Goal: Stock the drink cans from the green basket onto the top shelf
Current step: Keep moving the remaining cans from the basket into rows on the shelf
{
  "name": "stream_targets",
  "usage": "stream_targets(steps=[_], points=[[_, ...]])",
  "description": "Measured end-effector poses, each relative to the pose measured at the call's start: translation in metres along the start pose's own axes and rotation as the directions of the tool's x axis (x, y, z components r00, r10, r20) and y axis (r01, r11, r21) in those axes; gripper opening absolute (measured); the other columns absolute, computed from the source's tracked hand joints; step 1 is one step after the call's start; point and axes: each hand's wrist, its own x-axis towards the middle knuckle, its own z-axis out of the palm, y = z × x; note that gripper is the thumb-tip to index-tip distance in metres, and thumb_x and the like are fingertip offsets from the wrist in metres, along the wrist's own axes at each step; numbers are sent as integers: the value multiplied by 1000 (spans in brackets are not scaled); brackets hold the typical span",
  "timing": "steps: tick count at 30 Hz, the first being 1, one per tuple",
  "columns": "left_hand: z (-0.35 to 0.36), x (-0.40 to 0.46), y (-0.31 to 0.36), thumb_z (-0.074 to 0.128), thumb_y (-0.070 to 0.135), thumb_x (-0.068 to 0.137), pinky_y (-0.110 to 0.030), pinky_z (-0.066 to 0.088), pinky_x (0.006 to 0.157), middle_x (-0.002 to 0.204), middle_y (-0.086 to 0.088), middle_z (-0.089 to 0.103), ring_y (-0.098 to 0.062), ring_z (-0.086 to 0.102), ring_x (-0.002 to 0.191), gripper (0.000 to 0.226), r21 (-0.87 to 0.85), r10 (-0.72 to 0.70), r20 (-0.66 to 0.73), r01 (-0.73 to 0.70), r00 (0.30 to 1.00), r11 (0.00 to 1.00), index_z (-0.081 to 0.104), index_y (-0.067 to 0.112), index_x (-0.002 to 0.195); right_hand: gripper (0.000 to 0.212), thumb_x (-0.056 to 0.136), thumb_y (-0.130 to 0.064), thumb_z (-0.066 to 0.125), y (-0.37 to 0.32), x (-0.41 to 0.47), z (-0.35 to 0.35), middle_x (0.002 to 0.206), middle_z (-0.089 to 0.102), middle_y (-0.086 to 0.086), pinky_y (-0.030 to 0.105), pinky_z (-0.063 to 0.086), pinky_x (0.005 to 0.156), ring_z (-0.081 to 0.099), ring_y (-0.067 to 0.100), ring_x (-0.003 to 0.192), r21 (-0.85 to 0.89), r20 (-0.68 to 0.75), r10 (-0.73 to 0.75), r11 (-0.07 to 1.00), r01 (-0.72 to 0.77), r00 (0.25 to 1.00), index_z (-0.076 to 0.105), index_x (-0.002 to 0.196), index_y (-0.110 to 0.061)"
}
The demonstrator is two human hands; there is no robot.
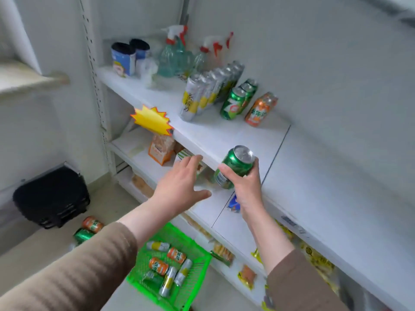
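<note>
The right hand (246, 187) grasps a green can (235, 166) over the top shelf (224, 135); left hand (179, 182) is released; set tilted, it may roll off

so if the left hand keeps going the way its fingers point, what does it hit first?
Probably the green-and-white box on the second shelf, just under the top shelf's front edge. The left hand's fingertips look almost at it, though depth is unclear from this one view.
</note>
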Motion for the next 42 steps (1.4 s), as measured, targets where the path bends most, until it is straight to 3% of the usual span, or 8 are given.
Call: stream_targets(steps=[3, 6, 14, 19, 26, 32, 36, 42], points=[[7, 29, 26, 75, 51, 74, -36, 41, 100, 140, -1, 42, -23, 41, 129, 93, 23, 0, 10, 0, 1000, 1000, 26, 22, 148, 64, 67, -37, 92, 3, 36, -18, 106, 69, -5, 42, 56, 93, 68, 15, 99, -118, -90, 25, 992, -36, 996, 48, 113, -27], [19, 61, 39, 76, 48, 75, -41, 44, 99, 140, -3, 43, -25, 43, 128, 92, 59, -34, 12, 34, 999, 998, 26, 22, 147, 69, 71, -43, 89, 9, 76, -23, 115, 63, -6, 35, 49, 88, 64, 22, 107, -214, -132, 11, 976, -40, 991, 41, 118, -27], [44, 119, 44, 77, 40, 75, -44, 46, 96, 137, -7, 44, -27, 42, 128, 91, 70, -172, -2, 171, 985, 983, 25, 20, 147, 113, 74, -9, 84, 40, 172, -13, 151, 44, 3, 46, 45, 111, 53, 22, 132, -245, 67, 22, 969, -5, 997, 11, 157, -35], [48, 129, 34, 78, 37, 75, -45, 44, 99, 138, -7, 44, -27, 42, 128, 90, 75, -197, -23, 198, 980, 977, 26, 20, 146, 95, 70, -20, 84, 62, 185, -16, 127, 63, 2, 42, 56, 97, 67, 17, 111, -289, 143, -9, 956, 51, 990, 32, 149, -33], [37, 148, 19, 78, 38, 75, -46, 45, 99, 141, -6, 43, -25, 40, 131, 90, 105, -218, -36, 221, 975, 970, 26, 21, 146, 84, 66, -37, 89, 49, 195, 13, 126, 66, 1, 41, 55, 95, 65, 21, 114, -302, 156, -4, 952, 52, 988, 47, 137, -22], [18, 169, 5, 77, 41, 77, -40, 42, 102, 145, -4, 42, -23, 40, 133, 87, 123, -163, -33, 166, 986, 978, 28, 20, 146, 86, 49, -44, 78, 49, 209, 45, 119, 65, -2, 50, 62, 76, 69, 24, 101, -239, 142, 85, 970, -50, 986, 47, 128, -36], [12, 180, -2, 75, 42, 78, -41, 44, 100, 142, -3, 44, -23, 42, 130, 83, 129, -100, 6, 98, 995, 987, 30, 20, 144, 69, 65, -30, 82, 37, 209, 56, 125, 61, 3, 48, 63, 68, 70, 20, 87, -260, 60, 85, 963, -66, 995, 54, 127, -32], [3, 191, -17, 74, 41, 78, -42, 46, 97, 138, -4, 46, -25, 45, 127, 81, 119, -40, 24, 37, 999, 992, 32, 18, 142, 89, 64, -39, 82, 20, 217, 75, 124, 67, -4, 56, 60, 81, 70, 31, 102, -307, 70, 104, 949, -78, 992, 37, 140, -46]])
